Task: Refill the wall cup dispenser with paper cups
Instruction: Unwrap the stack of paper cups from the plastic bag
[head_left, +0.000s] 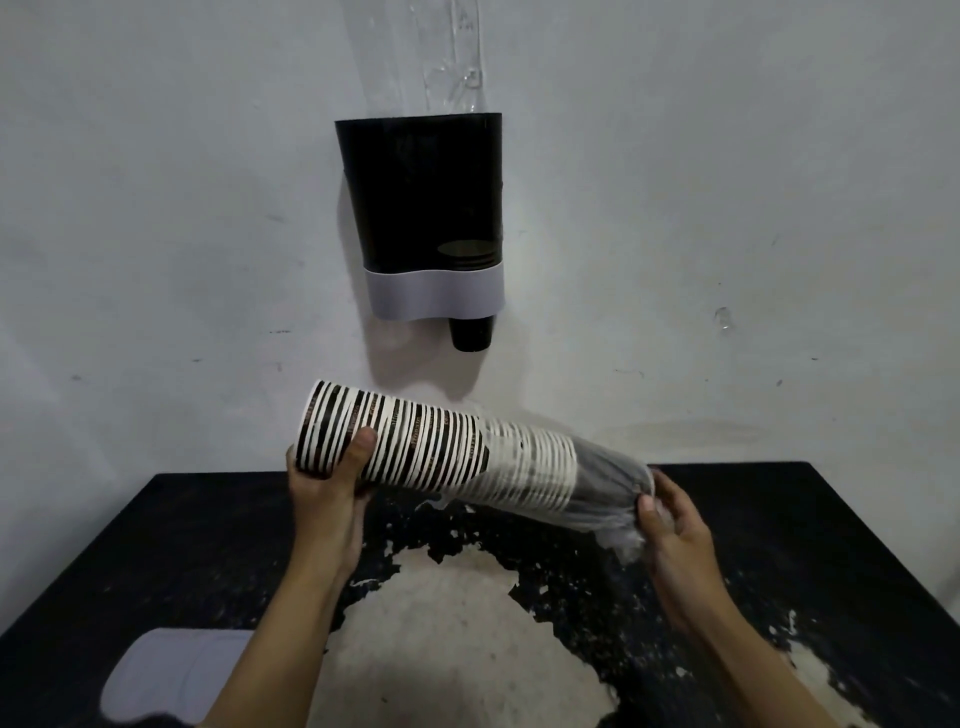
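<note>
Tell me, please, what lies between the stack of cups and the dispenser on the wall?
In the head view, only bare grey wall lies between the cup stack and the dispenser. One black cup pokes from its bottom.

Small brownish lettering runs along the white rims of the stacked paper cups (405, 441), repeated from cup to cup, but it is too small and blurred to read. Nothing else carries any legible text, label or number.

A black table (779, 545) with its paint flaked off at the centre; a grey lid (166, 675) at 7 o'clock; grey wall (156, 208) behind.
</note>
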